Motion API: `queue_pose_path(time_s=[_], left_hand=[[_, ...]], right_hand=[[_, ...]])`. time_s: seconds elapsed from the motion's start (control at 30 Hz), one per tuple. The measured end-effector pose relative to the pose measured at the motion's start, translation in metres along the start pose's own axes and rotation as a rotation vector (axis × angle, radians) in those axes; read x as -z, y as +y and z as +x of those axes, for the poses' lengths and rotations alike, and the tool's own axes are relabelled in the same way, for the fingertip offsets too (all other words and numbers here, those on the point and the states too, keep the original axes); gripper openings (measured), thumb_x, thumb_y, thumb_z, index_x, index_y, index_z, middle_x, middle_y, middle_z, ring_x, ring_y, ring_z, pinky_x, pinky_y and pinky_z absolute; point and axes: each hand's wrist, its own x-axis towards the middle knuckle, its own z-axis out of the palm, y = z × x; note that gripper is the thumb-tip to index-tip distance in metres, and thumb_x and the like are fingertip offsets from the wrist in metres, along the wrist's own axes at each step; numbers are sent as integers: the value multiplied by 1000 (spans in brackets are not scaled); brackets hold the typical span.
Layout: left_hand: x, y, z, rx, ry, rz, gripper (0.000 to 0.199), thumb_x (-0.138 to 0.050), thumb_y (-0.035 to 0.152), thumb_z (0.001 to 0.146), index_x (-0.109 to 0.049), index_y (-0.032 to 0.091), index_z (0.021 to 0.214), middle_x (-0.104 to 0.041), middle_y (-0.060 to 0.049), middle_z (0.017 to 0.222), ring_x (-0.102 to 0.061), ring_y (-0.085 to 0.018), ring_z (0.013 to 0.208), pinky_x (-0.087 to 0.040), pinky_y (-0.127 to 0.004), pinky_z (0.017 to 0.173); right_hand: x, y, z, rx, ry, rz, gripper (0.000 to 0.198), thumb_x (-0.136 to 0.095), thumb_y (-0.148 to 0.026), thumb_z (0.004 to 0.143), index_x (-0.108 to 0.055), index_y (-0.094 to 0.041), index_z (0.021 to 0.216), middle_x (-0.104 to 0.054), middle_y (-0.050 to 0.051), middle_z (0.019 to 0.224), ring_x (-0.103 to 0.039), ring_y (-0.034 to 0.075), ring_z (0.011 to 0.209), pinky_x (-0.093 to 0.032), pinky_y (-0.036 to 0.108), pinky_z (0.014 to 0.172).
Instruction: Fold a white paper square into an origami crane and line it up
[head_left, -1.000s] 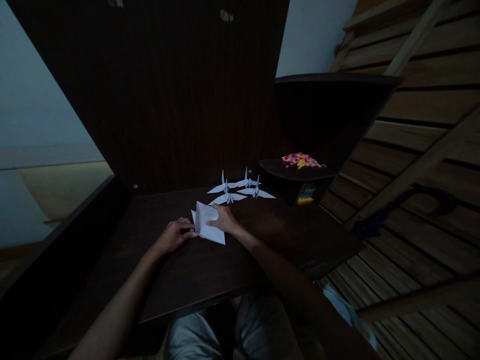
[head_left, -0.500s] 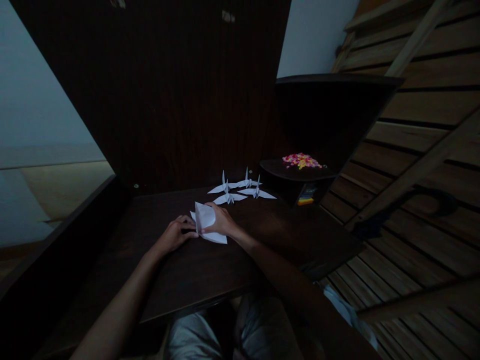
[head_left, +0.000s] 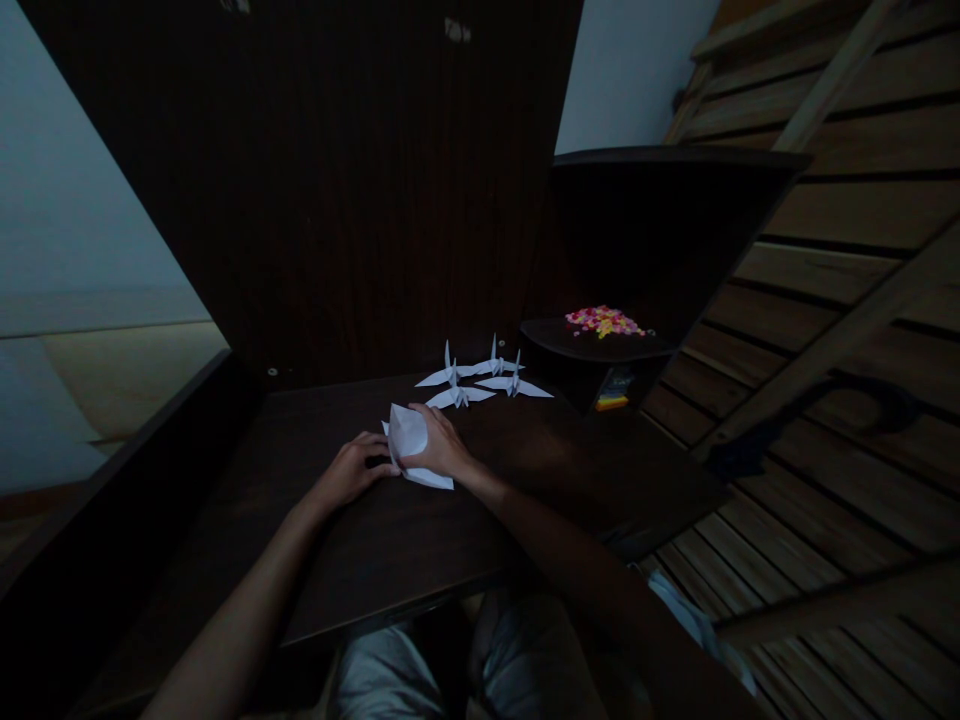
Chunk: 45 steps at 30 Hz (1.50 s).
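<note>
A partly folded sheet of white paper (head_left: pixel 407 432) rests on the dark desk (head_left: pixel 397 550), one flap standing up. My left hand (head_left: pixel 355 468) pinches its left edge near the lower fold, thumb and fingers closed there. From the right, my right hand (head_left: pixel 444 447) grips the raised flap, with its thumb inside the fold and fingers behind, partly hidden by the paper. Just beyond my hands several white origami cranes (head_left: pixel 459 396) stand grouped with wings spread and necks up.
A dark back panel (head_left: pixel 360 200) rises behind the desk. On a small corner shelf (head_left: pixel 585 345) at the right lies a heap of pink, red and yellow small pieces (head_left: pixel 606 321). Below it is a little box with a yellow strip (head_left: pixel 612 402). Wooden slats (head_left: pixel 825 270) line the right side.
The raised flap has opened a little wider and leans slightly, with my right thumb lower in the fold. My left hand has shifted a touch to the right. The cranes stay put.
</note>
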Motion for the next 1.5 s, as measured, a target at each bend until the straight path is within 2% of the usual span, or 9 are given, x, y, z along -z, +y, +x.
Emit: queue_pose_path(time_s=[0.23, 0.57, 0.8, 0.97, 1.1, 1.23, 1.5], left_hand=[[3, -3, 0, -29, -48, -3, 29, -59, 51, 80, -73, 26, 86, -67, -5, 106, -58, -24, 102, -46, -39, 91], [1, 1, -1, 4, -19, 14, 36, -63, 55, 75, -71, 24, 92, -66, -7, 109, -57, -25, 106, -46, -41, 92], [2, 4, -1, -1, -19, 35, 37, -66, 55, 72, -70, 23, 90, -66, -7, 108, -58, -25, 103, -47, -42, 90], [4, 7, -2, -5, -35, 67, 45, -71, 56, 66, -69, 22, 95, -65, -8, 110, -57, -27, 105, -45, -45, 93], [5, 9, -3, -1, -66, 95, 53, -74, 58, 61, -67, 21, 99, -63, -10, 115, -57, -29, 107, -43, -48, 95], [6, 13, -3, 6, -92, 111, 56, -72, 57, 63, -64, 21, 104, -63, -10, 116, -57, -29, 108, -41, -49, 96], [1, 15, -5, 20, -73, 142, 59, -68, 62, 65, -61, 21, 107, -61, -10, 118, -54, -30, 111, -39, -48, 99]], right_hand=[[7, 1, 0, 51, -46, 10, 99, -82, -38, 51, -35, -20, 136, -46, 12, 129, -45, 28, 121, -39, 43, 100], [17, 5, -3, 94, -155, 70, 112, -83, -44, 50, -26, -19, 143, -41, 15, 135, -39, 29, 127, -33, 43, 105], [7, 0, -5, 29, -78, -35, 103, -79, -44, 56, -28, -20, 141, -41, 15, 135, -39, 32, 126, -36, 49, 102], [9, -3, -7, 0, -63, -65, 113, -81, -43, 53, -18, -26, 145, -37, 15, 137, -39, 35, 127, -35, 55, 100], [16, -2, -7, 20, -124, -37, 129, -84, -43, 47, -5, -28, 147, -32, 17, 140, -36, 36, 128, -34, 57, 100], [22, 1, -7, 47, -192, 8, 140, -86, -45, 41, 4, -30, 147, -27, 16, 144, -34, 36, 130, -32, 56, 102], [25, 5, -7, 91, -211, 46, 136, -87, -41, 42, -2, -32, 148, -23, 15, 148, -31, 37, 132, -32, 57, 103]])
